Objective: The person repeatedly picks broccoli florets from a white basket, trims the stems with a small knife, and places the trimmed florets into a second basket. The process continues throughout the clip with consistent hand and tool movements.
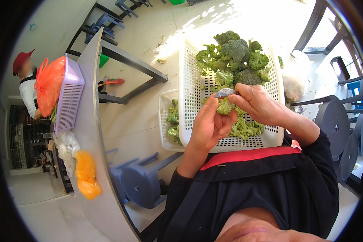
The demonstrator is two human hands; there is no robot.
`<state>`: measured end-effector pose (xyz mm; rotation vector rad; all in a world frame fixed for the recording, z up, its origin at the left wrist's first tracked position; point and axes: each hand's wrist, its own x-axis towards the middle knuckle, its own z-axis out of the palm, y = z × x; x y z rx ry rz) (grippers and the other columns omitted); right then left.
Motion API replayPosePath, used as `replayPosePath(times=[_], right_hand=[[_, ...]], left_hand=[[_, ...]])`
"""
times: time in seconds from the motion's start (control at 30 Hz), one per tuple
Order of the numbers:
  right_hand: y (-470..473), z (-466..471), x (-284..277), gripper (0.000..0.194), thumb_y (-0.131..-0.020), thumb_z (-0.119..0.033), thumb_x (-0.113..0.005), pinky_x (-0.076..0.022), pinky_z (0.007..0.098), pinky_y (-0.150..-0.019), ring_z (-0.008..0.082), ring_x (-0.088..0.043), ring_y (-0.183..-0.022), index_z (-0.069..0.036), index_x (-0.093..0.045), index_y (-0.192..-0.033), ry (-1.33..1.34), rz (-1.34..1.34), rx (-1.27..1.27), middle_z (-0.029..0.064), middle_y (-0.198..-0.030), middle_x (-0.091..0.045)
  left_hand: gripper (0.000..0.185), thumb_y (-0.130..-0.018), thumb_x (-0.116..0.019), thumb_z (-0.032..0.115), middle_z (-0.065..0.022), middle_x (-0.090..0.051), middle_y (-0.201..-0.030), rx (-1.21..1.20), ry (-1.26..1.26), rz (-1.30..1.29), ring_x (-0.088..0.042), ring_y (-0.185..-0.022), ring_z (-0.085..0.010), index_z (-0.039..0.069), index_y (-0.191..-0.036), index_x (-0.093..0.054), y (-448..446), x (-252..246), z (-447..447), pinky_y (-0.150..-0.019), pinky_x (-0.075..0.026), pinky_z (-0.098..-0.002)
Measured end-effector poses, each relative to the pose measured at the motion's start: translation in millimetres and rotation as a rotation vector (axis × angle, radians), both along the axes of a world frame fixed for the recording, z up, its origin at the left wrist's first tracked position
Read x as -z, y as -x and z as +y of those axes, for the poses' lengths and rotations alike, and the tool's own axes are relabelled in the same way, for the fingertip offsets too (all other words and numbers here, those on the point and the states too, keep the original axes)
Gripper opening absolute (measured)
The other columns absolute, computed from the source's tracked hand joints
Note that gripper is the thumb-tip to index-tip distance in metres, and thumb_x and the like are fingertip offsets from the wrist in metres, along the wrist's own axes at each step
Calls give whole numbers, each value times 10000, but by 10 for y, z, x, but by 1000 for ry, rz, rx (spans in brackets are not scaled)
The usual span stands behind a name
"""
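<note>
My right hand [255, 101] grips a small knife [225, 92], its blade pointing left. Just below the blade, my left hand [213, 122] holds a pale green broccoli floret [225, 106] between its fingers. Both hands are over a large white perforated plastic basket [187, 121]. Whole broccoli heads [234, 50] are heaped in its far part, and a pile of light green peeled strips [246, 127] lies in its near right part. The knife's handle is hidden in my right hand.
A smaller white basket [165, 137] with cut broccoli [173, 121] stands at left. Farther left, a table [93, 127] bears a purple basket [71, 99], a red bag [50, 86] and a yellow bag [86, 175]. Stools [142, 187] stand nearby. A person in a red cap is at far left.
</note>
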<state>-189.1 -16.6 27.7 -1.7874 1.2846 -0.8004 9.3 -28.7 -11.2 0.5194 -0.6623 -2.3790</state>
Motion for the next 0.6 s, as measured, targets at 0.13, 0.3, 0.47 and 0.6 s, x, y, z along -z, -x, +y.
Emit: replayPosePath(times=[0.13, 0.3, 0.47, 0.6], right_hand=[[8, 6, 37, 362, -987, -310, -541, -428, 468, -571, 432, -549, -639, 5, -493, -816, 69, 35, 52, 213, -658, -558], [20, -27, 151, 343, -972, -300, -571, -433, 462, -556, 433, -559, -643, -3, -493, -818, 149, 123, 36, 210, -657, -559], [-76, 84, 108, 326, -970, -298, -576, -453, 455, -522, 411, -569, -589, -17, -498, -825, 163, 96, -13, 197, -636, -551], [-158, 290, -5, 303, -946, -278, -619, -479, 439, -503, 372, -595, -567, -33, -514, -802, 272, 55, -209, 167, -615, -545]], left_hand=[[351, -1039, -426, 276, -64, -546, -814, -202, 427, -298, -395, -489, -66, 56, -1312, -448, 41, 34, 123, -447, -332, -201], [332, -1024, -473, 181, -21, -525, -772, -216, 618, -426, -384, -521, -45, 39, -1322, -442, -6, 116, 143, -466, -307, -194], [290, -1017, -478, 158, -2, -509, -763, -370, 749, -497, -348, -527, -15, 30, -1277, -485, 95, 97, 155, -459, -282, -183], [283, -1017, -463, 182, -27, -528, -780, -527, 279, -460, -336, -484, -27, 52, -1263, -518, 44, 1, 14, -413, -260, -186]])
